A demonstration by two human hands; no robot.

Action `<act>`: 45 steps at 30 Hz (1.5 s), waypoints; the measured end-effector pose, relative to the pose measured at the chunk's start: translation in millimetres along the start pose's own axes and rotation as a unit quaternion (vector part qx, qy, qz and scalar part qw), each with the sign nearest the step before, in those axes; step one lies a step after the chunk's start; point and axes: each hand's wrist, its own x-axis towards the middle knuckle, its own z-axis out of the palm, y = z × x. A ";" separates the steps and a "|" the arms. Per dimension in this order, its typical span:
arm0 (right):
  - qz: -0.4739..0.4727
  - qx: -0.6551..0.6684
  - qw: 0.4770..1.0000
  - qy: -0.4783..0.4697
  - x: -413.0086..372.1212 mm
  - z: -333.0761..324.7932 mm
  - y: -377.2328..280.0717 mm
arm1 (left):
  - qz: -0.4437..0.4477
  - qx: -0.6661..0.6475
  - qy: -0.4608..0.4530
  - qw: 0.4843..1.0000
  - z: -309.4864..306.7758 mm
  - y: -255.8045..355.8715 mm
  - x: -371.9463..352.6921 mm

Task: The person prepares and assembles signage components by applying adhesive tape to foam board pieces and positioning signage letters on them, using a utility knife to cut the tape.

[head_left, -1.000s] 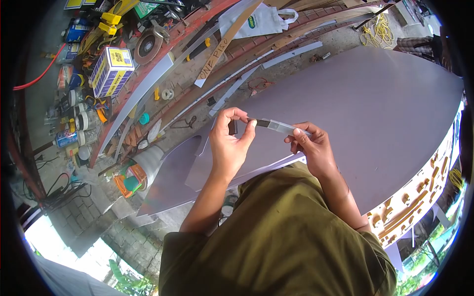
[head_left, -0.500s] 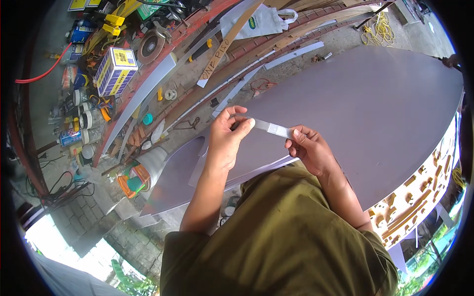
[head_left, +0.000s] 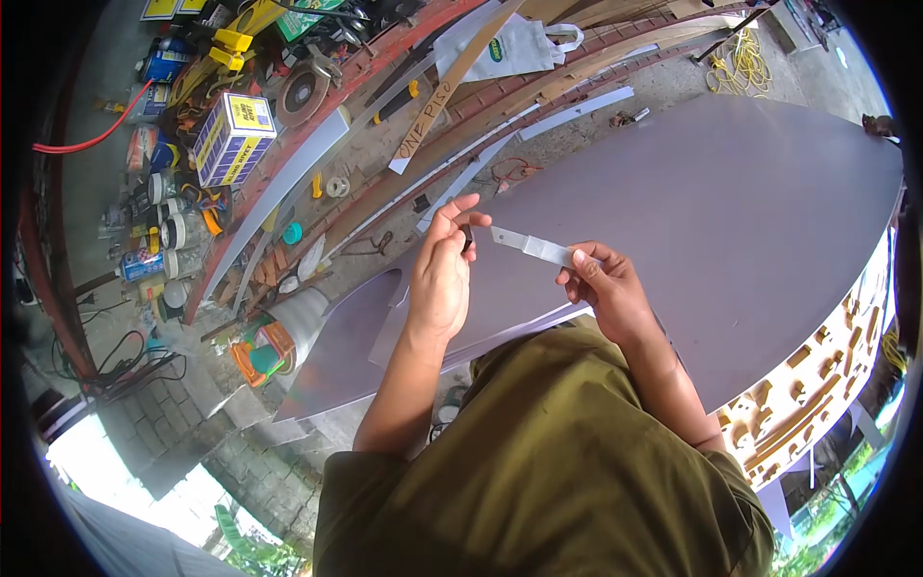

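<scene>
My right hand [head_left: 608, 290] pinches the near end of a cutter blade [head_left: 540, 248], a thin grey strip with a slanted end and a small hole. A wider band wraps its middle. Just left of the blade's free end, my left hand [head_left: 444, 269] is raised, apart from the blade. A small black piece [head_left: 468, 238] is held in its curled fingers, and its exact shape is partly hidden. Beneath both hands lies a large grey sheet panel [head_left: 692, 221] with a curved outline.
A blind rivet box [head_left: 234, 140] and several jars [head_left: 180, 231] stand at left, near a grinding disc [head_left: 310, 96]. A board marked "ONE PISO" [head_left: 428, 122] and a white bag [head_left: 495, 48] lie beyond the panel. Yellow rope [head_left: 740, 65] is coiled at the far right.
My left hand has come off the blade's free end, which now shows with its hole. A black piece is now visible in those fingers. My right hand keeps its hold.
</scene>
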 end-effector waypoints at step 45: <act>-0.087 -0.193 0.977 0.031 -3.4 21.3 -12.1 | -0.022 0.171 -0.018 0.985 10.2 -8.2 -8.2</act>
